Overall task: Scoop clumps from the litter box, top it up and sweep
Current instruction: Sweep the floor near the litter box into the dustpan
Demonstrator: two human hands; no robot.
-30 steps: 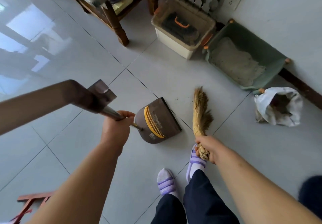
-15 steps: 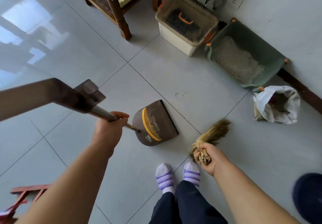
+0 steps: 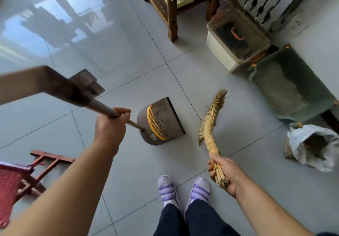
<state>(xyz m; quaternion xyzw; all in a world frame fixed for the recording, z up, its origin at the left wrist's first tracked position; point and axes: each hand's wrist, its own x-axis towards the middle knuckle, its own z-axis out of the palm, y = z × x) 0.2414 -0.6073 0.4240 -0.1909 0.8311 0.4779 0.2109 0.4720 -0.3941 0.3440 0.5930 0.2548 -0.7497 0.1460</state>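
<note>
Straw broom point(image 3: 211, 125) clutched by its butt in the right hand point(image 3: 222, 173), the left hand point(image 3: 111, 125) wrapped round the handle of the brown dustpan point(image 3: 163, 122) sitting flat just beside it, green litter box point(image 3: 293, 88) off right by the wall.

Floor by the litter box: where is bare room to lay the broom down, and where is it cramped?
Bare tiles spread left of the wooden table, beyond the dustpan; also between broom and white bag. Crowded along the wall: bin, litter box, bag.
</note>
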